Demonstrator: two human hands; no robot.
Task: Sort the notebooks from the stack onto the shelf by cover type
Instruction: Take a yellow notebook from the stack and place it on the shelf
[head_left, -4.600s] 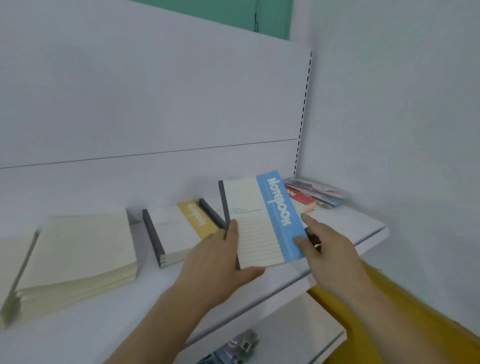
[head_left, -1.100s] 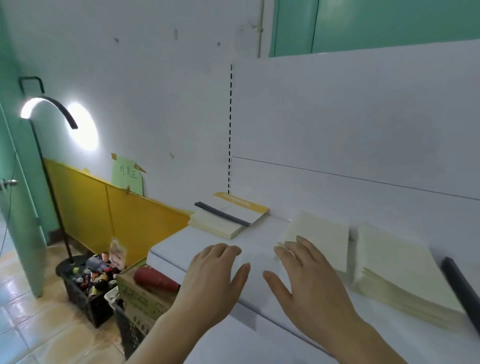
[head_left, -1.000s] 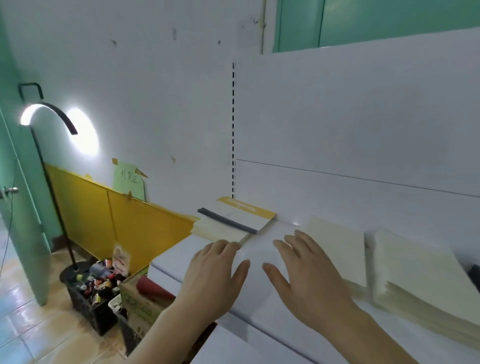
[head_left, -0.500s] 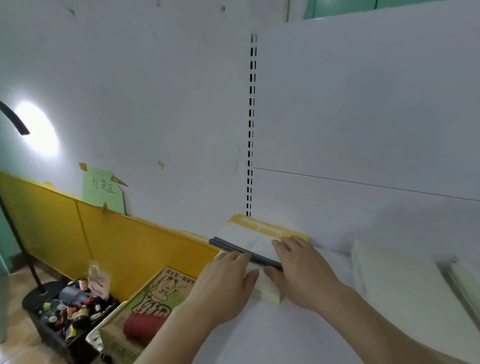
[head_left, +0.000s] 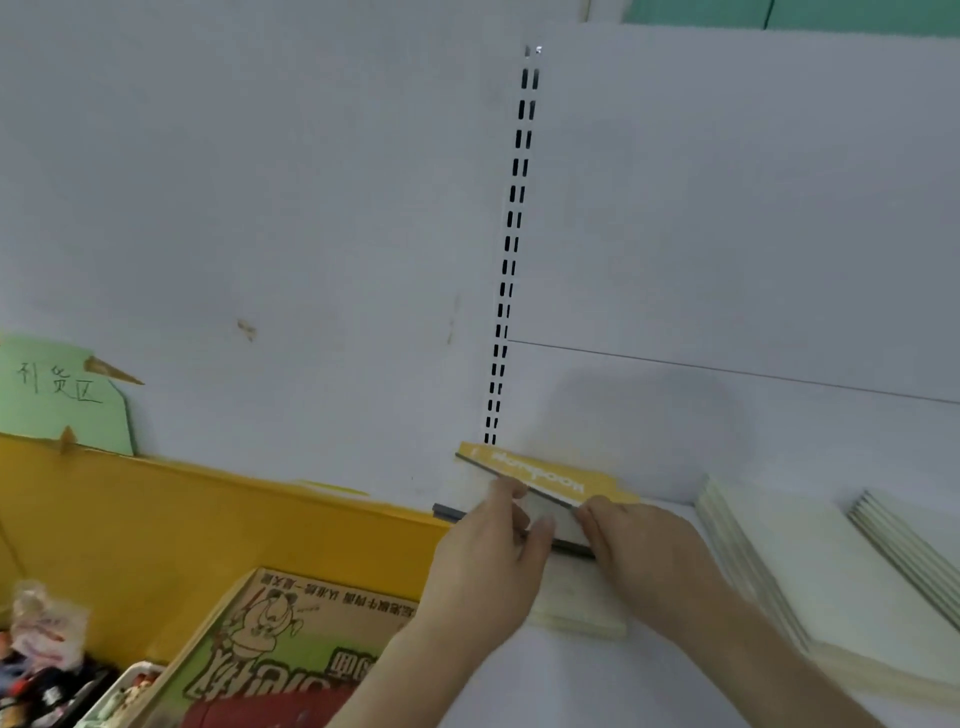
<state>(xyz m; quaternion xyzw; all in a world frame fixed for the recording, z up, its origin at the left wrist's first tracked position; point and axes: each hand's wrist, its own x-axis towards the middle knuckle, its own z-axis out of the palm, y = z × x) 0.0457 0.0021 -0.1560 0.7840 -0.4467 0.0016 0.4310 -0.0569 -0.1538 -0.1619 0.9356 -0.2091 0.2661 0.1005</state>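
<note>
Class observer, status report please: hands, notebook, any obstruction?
Both hands, left hand and right hand, grip the yellow-banded notebook, tilted up off the stack. Cream piles lie to the right, apart.

Lighting: bright, even, diffuse; no glare. Shadows: one soft grey patch on the white back panel (head_left: 727, 260) above the hands, faint. Sharpness: overall soft, fine print smeared. Distortion: wide-angle bowing; slotted upright (head_left: 511, 249) leans, panel seam slopes.
</note>
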